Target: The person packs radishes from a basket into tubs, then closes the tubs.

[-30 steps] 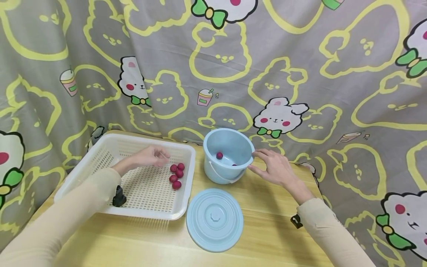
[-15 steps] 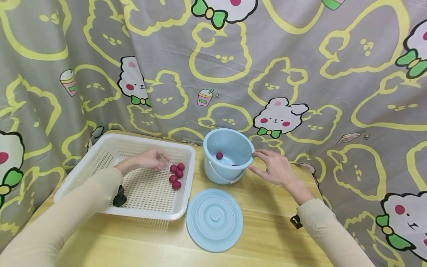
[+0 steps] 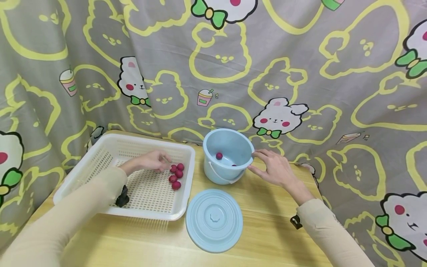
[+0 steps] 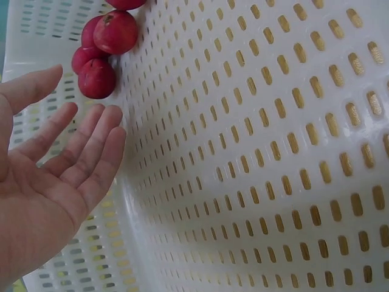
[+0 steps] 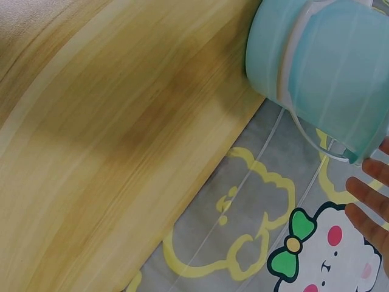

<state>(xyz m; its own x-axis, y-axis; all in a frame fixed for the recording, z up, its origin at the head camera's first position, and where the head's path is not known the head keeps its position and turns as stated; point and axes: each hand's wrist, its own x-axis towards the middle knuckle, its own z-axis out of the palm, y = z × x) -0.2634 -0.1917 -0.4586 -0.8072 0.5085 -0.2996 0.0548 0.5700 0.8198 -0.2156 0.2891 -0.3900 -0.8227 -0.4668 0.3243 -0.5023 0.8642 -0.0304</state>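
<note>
Left hand (image 3: 151,161) inside basket (image 3: 100,157), fingers straight, holding nothing, tips just short of fruits (image 3: 176,175) bunched at basket's bucket-side wall. Right hand (image 3: 271,168) open, fingertips steadying bucket (image 3: 228,155) rim. Risks: round fruits rolling off under clumsy pinch; bucket tipping if pushed.

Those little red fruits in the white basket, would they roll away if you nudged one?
Probably. The red fruits look round and smooth, so a nudge would likely send one rolling, though the white basket wall should stop it. They seem small and light beside the open left hand, and are likely firm enough to pinch.
</note>
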